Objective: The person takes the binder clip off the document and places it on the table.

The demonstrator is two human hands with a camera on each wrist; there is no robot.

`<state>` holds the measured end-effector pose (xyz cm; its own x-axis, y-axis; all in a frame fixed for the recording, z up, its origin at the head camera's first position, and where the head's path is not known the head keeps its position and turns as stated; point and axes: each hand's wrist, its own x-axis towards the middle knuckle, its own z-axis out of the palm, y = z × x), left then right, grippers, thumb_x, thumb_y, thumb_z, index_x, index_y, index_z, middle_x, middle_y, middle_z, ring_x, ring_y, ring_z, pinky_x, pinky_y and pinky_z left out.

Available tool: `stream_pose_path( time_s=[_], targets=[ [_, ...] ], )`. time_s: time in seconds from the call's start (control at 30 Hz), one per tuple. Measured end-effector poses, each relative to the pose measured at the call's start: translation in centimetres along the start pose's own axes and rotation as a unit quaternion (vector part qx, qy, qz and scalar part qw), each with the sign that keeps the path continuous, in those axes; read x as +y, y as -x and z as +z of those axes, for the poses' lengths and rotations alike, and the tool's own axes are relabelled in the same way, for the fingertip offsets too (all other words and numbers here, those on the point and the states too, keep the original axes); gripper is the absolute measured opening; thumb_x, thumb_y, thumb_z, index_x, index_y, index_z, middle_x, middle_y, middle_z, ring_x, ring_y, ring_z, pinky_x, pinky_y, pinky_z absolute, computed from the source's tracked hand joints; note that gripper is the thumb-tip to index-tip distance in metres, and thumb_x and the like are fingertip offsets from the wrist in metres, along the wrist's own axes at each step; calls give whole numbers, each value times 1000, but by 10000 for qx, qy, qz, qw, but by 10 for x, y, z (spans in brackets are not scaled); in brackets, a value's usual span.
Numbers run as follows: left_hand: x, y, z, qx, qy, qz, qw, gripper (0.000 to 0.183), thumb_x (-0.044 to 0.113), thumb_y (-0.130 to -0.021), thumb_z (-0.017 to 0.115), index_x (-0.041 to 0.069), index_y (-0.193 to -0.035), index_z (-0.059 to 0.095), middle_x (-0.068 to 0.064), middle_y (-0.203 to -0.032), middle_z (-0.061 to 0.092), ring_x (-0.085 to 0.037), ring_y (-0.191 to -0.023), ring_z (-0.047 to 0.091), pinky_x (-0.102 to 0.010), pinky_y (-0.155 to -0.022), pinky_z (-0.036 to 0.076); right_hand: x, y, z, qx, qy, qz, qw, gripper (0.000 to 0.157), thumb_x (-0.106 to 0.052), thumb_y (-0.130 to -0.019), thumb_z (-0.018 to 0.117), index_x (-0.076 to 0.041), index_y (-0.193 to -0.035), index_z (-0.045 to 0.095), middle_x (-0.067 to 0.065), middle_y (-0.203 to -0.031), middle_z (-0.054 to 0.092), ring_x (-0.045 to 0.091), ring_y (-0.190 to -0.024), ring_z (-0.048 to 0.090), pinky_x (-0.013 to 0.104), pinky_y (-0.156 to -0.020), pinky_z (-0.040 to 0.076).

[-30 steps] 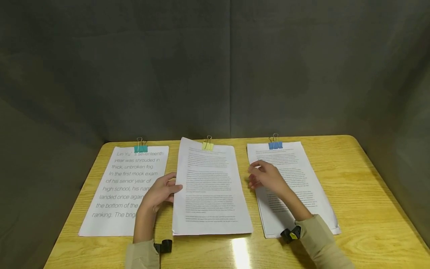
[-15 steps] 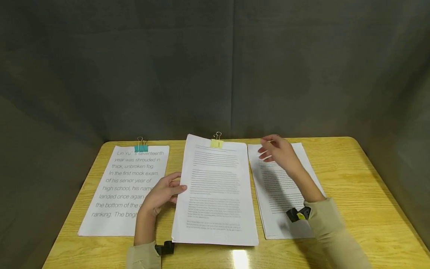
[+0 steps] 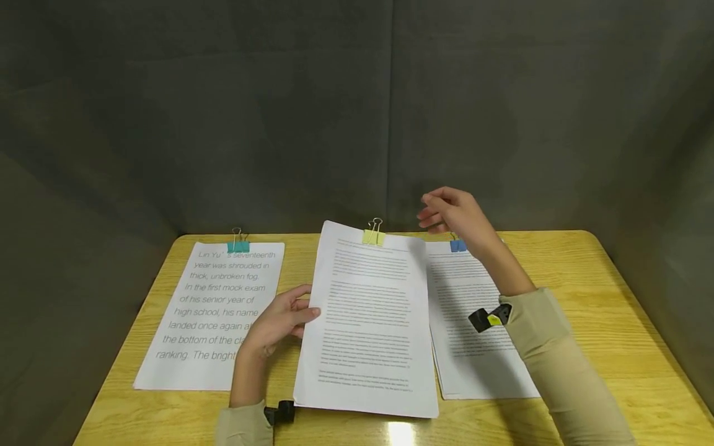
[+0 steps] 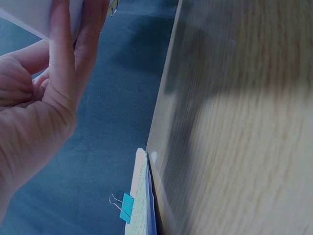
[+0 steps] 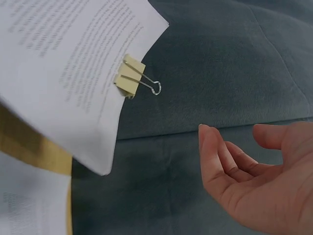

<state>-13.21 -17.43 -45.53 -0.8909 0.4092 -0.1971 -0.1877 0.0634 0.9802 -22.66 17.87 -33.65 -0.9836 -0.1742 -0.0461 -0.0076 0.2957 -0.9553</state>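
My left hand grips the left edge of the middle stack of printed paper, thumb on top and fingers beneath. The stack is lifted off the table and tilted. A yellow binder clip sits on its top edge, wire handles standing up; the right wrist view shows the clip closely. To the right of that clip hovers my right hand, fingers loosely bent and holding nothing. In the right wrist view a gap separates the hand from the clip.
On the left lies a large-print stack with a teal binder clip. A third stack lies at right under my right forearm, its blue clip partly covered. Dark cloth hangs behind the wooden table.
My left hand has raised the middle stack and shifted it to the right. My right hand has moved up from over the right stack to beside the yellow clip's height.
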Motion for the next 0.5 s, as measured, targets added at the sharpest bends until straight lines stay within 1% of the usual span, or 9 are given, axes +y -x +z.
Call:
stream_pose_path(
  time_s=[0.07,0.23,0.33,0.4,0.5],
  targets=[
    [1,0,1,-5,-9,17,10000,43,-5,-100,59,-10,-142,50,-25,-107,73,-28,-79,76,-36,-62,62,-7,-7,3,-49,-21,-13,10000,44,-29,-108,57,8,-131,56,21,-106,70,16,-84,71,30,-78,61],
    [1,0,3,12,7,16,10000,42,-5,-100,58,-10,-142,50,-25,-106,73,-28,-78,76,-37,-62,62,-23,-20,11,-180,-183,-11,9997,42,-27,-107,58,8,-131,56,15,-104,71,17,-86,70,29,-77,60],
    [1,0,4,12,29,10,10000,42,-5,-100,58,-11,-141,50,-25,-105,74,-28,-78,76,-37,-62,62,-28,-27,16,-292,-173,27,9994,44,-26,-107,60,9,-133,55,20,-112,69,17,-89,70,29,-79,60],
    [1,0,4,-17,37,12,10000,41,-5,-100,58,-11,-140,50,-25,-105,74,-27,-78,76,-36,-62,62,-27,-32,19,-405,-75,62,9991,45,-26,-106,60,8,-135,55,23,-120,66,19,-96,68,31,-85,59],
    [1,1,4,-43,14,16,10000,42,-5,-100,58,-11,-141,50,-24,-104,74,-26,-78,76,-36,-62,62,-23,-40,24,-603,79,67,9981,43,-24,-106,59,7,-135,54,26,-134,60,31,-115,63,39,-96,55]
  ],
)
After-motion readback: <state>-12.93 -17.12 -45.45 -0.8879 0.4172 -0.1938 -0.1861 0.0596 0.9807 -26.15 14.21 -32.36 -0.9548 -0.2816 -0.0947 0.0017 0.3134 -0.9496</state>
